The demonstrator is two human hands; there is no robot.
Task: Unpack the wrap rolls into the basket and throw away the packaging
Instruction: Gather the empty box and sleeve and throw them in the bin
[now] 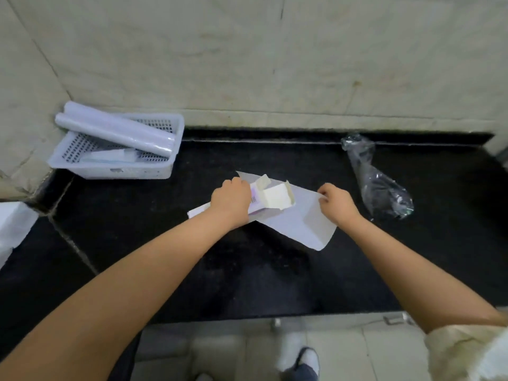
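On the black counter lies a long white carton (270, 200) with its end flaps open. My left hand (231, 200) grips the carton near that open end. A pale sheet of wrap (299, 224) spreads out from under the carton toward the right, and my right hand (336, 202) pinches its far edge. At the back left stands a white perforated basket (162, 171) with two white wrap rolls (118, 133) lying across it and a flat white box in its bottom.
A crumpled clear plastic wrapper (379, 185) lies on the counter at the right. A white object (13, 229) sits at the left edge. Tiled wall rises behind the counter. Below the counter's front edge are floor tiles and a shoe (305, 361).
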